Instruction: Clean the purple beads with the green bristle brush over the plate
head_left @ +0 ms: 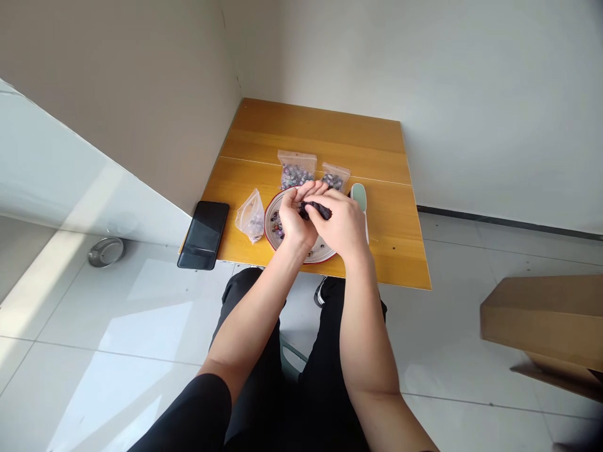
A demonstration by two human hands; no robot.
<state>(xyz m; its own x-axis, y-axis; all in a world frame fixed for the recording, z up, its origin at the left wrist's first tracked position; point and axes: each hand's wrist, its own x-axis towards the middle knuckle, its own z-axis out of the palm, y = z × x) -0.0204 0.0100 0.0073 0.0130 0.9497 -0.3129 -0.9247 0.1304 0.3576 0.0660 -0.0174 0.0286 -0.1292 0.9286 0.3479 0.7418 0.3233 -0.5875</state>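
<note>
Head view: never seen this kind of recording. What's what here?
No machine here: a person wears a camera on the head, looking down at their own two bare hands. This is the only picture. The left hand is cupped, fingers out. The right hand pinches a dark bunch of beads against it, above a red-rimmed plate holding more beads. The wooden table also carries a large zip bag and a small zip bag behind the plate, a clear bag and a black phone to its left, and what looks like a pale spoon to its right.
</note>
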